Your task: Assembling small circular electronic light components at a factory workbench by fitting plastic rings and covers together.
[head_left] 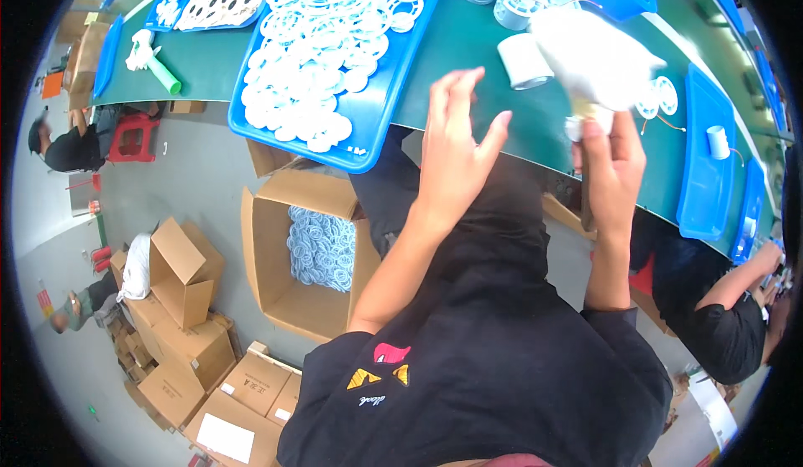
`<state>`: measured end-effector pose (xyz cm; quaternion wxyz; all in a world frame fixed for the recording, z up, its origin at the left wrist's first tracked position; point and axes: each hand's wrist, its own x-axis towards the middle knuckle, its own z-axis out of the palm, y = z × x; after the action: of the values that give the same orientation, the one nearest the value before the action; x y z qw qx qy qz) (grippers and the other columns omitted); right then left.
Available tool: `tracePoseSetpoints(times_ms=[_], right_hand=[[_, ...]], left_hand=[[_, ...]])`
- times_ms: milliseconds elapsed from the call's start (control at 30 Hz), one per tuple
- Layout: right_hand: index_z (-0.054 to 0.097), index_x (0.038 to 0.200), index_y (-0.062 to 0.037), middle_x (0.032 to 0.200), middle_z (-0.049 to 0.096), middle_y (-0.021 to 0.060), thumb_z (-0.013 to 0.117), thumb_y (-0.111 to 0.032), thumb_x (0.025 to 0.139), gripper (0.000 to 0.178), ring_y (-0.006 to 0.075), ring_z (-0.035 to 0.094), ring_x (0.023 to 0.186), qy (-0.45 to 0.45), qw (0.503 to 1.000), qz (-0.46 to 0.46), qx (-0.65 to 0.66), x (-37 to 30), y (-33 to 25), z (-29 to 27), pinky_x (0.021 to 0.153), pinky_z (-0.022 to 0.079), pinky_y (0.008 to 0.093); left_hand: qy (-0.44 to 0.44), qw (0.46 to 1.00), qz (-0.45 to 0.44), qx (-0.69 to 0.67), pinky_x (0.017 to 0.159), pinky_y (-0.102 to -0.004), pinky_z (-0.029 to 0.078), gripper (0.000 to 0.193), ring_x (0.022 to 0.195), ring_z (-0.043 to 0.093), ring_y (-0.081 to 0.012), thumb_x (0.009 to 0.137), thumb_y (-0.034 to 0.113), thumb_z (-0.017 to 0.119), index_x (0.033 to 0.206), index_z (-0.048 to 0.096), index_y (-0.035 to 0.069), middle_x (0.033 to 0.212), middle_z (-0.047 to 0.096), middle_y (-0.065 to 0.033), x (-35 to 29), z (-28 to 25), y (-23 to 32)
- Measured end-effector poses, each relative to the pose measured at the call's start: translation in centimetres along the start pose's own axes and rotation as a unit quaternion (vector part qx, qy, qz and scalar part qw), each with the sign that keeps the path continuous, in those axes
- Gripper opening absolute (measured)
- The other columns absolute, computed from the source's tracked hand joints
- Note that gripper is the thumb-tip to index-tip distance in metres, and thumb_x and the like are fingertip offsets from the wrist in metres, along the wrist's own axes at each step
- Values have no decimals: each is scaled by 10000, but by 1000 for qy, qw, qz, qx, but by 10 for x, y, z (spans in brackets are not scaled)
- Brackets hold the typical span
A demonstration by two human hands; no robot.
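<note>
My right hand [615, 153] is closed around the narrow lower end of a white, bulging, bag-like thing [595, 57], smeared by motion, so its exact kind is unclear. My left hand [458, 145] is raised at the table's near edge, fingers apart and holding nothing. Between the two hands, farther in, a white cylindrical spool [525, 61] lies tilted on the green table [468, 45]. Behind it stand several white spools [512, 3] with round openings in their end faces. Left of my left hand, a blue tray [355, 153] holds many flat white rings and discs [314, 74].
A white thing with a green handle [165, 74] lies at the table's left. At the right, a blue tray [698, 199] holds a small white spool [718, 142]. Below the table, an open carton [314, 308] contains pale blue rings [322, 250]. A co-worker [728, 333] sits at right.
</note>
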<state>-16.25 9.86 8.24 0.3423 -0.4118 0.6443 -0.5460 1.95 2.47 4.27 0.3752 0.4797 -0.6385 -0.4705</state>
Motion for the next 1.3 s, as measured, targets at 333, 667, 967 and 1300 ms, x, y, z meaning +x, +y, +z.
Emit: tracePoseSetpoints(times_ms=[333, 667, 967, 1300], right_hand=[[591, 1271, 11, 882, 630, 47, 561, -254, 1124, 305, 81, 532, 621, 104, 994, 1, -29, -43, 40, -40, 545, 416, 238], [709, 1254, -49, 872, 666, 95, 913, -232, 795, 535, 248, 679, 725, -56, 914, -190, -353, -52, 43, -36, 647, 549, 384], [648, 1281, -80, 1012, 632, 137, 813, -199, 889, 441, 347, 679, 933, -63, 901, -203, -378, 14, 16, 33, 734, 555, 458], [650, 1326, -102, 1071, 637, 160, 785, -230, 937, 432, 411, 675, 951, 85, 913, -54, -396, 8, 36, -11, 764, 538, 509]], left_hand=[[-115, 990, -19, 85, 1073, -450, 474, 574, 1251, 575, -414, 990, 403, 715, 1354, 636, -33, 1351, 609, -241, 57, 38, 19], [-56, 981, 143, 118, 1086, -445, 455, 491, 1232, 609, -366, 1128, 378, 487, 1221, 726, -40, 1319, 674, -235, 80, 27, -11], [-28, 991, 7, -130, 1088, -386, 483, 546, 1239, 644, -257, 1163, 398, 432, 1354, 632, -72, 1325, 691, -183, 78, -23, -38], [-36, 987, 143, 57, 1115, -426, 472, 603, 1351, 558, -330, 995, 245, 734, 1528, 527, 55, 1479, 544, -186, 89, 2, -11]])
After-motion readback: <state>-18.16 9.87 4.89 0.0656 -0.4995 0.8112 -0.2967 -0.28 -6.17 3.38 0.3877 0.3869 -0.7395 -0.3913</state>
